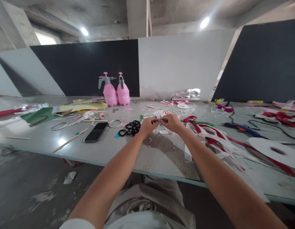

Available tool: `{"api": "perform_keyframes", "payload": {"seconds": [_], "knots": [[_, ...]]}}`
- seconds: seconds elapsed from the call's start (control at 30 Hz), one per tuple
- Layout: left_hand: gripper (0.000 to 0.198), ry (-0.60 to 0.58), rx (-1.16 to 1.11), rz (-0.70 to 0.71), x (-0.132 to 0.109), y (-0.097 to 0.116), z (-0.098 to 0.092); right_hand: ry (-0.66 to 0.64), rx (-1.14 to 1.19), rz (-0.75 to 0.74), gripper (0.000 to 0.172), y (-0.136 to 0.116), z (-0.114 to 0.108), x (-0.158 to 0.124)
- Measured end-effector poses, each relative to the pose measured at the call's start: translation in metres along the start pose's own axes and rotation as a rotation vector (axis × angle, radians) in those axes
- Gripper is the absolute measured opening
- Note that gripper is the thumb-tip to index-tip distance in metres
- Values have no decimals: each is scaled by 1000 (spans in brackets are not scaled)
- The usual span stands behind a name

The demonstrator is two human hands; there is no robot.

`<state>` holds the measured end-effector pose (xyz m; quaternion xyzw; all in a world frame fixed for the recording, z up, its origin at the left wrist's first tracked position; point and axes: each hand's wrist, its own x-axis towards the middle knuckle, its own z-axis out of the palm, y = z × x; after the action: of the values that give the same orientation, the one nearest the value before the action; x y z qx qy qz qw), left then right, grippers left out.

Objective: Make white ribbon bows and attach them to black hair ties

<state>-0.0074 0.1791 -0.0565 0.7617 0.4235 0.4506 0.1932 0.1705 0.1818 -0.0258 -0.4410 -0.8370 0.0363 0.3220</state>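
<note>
My left hand (pixel 149 125) and my right hand (pixel 171 123) meet above the table with fingertips pinched close together. Between them is white ribbon (pixel 163 129), gathered in loops; its exact shape is partly hidden by my fingers. Just left of my left hand lies a pile of black hair ties (pixel 129 128). Under my forearms is a grey-brown board (pixel 159 159). Beside my right forearm, red and white ribbons (pixel 213 136) lie tangled, trailing toward a large white ribbon spool (pixel 277 151).
A black phone (pixel 96 132) lies left of the hair ties. Two pink spray bottles (pixel 116 93) stand at the back. On the right are a blue glue gun (pixel 243 128) and its black cable. Paper scraps, wooden sticks (pixel 70 140) and white rings (pixel 115 123) are scattered about.
</note>
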Motion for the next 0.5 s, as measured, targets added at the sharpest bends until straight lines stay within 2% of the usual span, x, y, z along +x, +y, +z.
{"api": "perform_keyframes", "payload": {"seconds": [0.5], "knots": [[28, -12, 14, 2, -1, -1, 0, 11, -6, -13, 24, 5, 7, 0]]}}
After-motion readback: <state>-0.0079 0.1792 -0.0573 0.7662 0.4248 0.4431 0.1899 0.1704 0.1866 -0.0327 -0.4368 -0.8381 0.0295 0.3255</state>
